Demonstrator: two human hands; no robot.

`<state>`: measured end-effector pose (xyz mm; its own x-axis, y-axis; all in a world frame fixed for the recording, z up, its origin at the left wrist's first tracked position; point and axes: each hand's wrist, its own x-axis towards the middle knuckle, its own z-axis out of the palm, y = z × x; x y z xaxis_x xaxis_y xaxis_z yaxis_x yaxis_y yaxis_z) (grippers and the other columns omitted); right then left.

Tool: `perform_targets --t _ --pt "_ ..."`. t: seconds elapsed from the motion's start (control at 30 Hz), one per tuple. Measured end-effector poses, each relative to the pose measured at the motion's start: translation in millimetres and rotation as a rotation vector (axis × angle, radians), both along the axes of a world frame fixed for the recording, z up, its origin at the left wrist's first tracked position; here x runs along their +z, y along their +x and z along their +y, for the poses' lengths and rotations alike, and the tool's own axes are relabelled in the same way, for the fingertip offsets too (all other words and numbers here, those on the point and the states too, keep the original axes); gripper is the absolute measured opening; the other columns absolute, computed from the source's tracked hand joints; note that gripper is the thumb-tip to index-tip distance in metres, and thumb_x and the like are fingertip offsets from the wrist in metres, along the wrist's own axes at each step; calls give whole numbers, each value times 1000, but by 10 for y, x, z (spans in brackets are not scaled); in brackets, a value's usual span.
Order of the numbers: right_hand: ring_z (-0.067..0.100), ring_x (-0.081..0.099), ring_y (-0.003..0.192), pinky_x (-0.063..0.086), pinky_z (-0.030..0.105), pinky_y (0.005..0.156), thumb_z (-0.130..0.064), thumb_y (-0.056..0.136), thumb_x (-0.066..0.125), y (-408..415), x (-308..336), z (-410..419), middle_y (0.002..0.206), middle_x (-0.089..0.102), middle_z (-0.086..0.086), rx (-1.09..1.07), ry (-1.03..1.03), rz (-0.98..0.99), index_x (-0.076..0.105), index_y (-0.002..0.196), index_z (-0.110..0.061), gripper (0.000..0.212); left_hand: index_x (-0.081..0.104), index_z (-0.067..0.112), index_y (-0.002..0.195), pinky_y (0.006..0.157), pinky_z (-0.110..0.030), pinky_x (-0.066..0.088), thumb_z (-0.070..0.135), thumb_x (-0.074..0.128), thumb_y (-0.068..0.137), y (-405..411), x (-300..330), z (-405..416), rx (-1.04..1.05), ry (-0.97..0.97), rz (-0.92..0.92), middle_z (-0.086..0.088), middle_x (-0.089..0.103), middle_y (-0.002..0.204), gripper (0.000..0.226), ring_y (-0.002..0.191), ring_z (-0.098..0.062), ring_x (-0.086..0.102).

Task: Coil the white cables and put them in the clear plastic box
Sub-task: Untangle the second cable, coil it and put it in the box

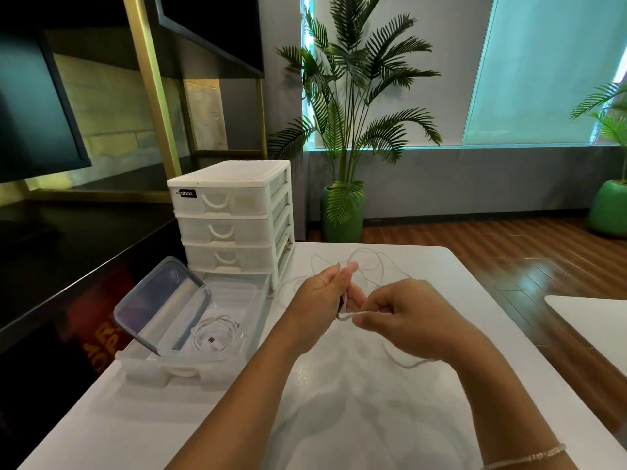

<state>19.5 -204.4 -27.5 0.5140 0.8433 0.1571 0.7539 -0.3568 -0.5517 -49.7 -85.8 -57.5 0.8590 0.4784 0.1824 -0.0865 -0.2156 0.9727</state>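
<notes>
Right now the person is winding a white cable [364, 266] over the bench [356, 418], and from where I stand the step looks barely begun. The left hand [320, 300] stands upright with its fingers bunched, gripping the first small turns of the cable near its end. The right hand [403, 317] pinches a short stretch of the same cable between thumb and fingertips, just beside the left, so both grips are closed on it.

To do this well, I'd say the left hand should keep the loops steady and even. The right should feed cable round in same-sized turns, letting it slide through the pinch so no twist builds up.

Most of the cable is still loose. It trails away from the two grips in slack loops on the bench behind the hands. One strand also runs under the right wrist toward the near side, so it may snag as it is drawn in.

The clear plastic box [237, 334] sits to the left, lid [159, 300] propped open, with one coiled cable [213, 335] already inside. It rests in the pulled-out bottom drawer of a white drawer unit [234, 215].
</notes>
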Motion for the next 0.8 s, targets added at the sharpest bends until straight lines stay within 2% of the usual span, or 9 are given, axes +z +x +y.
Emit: perform_targets --t 0.13,0.2,0.27,0.33,0.4,0.43,0.5,0.63,0.8 --pt "-3 50 50 35 14 55 -28 84 63 73 84 -97 46 55 -17 -35 164 120 64 62 -24 23 61 28 87 79 -23 44 37 32 98 6 -80 37 -138 79 81 12 64 62 33 65 -3 60" --pt "-2 54 56 41 17 58 -28 84 63 102 92 -120 54 58 -14 -69 281 196 62 61 -25 23 60 23 80 72 -21 43 33 29 100 13 -106 17 -195 86 109 8 63 65 38 63 -5 58" --pt "5 60 71 47 21 67 -28 86 61 120 80 -112 68 64 -10 -93 359 216 63 66 -23 20 58 26 74 71 -19 44 29 26 101 16 -110 1 -227 101 119 7 60 62 43 61 -7 54" --pt "9 58 73 45 22 67 -27 87 58 134 54 -92 70 63 -8 -131 419 212 63 68 -22 20 60 29 73 81 -25 45 26 22 102 27 -109 5 -241 120 108 8 56 56 48 61 -8 51" --pt "12 57 71 45 22 66 -27 88 58 153 25 -67 69 62 -6 -175 466 188 62 69 -21 21 64 24 93 82 -27 46 24 20 102 38 -114 13 -263 72 89 8 52 54 45 59 -9 49" --pt "12 56 70 45 22 64 -27 88 58 159 9 -52 69 61 -5 -195 483 177 63 70 -19 20 63 19 103 75 -25 46 23 20 102 37 -107 13 -280 36 86 8 51 53 43 56 -8 48" --pt "12 56 69 43 20 62 -27 88 58 174 -25 -31 69 61 -5 -231 518 167 64 74 -16 18 61 10 108 63 -21 43 23 22 100 38 -97 7 -315 4 79 7 48 52 42 53 -7 45" --pt "11 58 72 45 18 63 -27 87 60 205 -81 0 70 62 -7 -278 579 156 65 76 -17 16 62 11 90 55 -19 39 22 22 102 23 -57 -3 -318 21 70 11 41 50 43 49 -6 38" --pt "9 59 74 46 18 64 -28 85 62 226 -119 26 71 62 -9 -294 586 198 65 75 -19 14 48 16 66 50 -20 32 21 23 102 9 -34 8 -328 -59 49 10 40 50 45 49 -8 33"
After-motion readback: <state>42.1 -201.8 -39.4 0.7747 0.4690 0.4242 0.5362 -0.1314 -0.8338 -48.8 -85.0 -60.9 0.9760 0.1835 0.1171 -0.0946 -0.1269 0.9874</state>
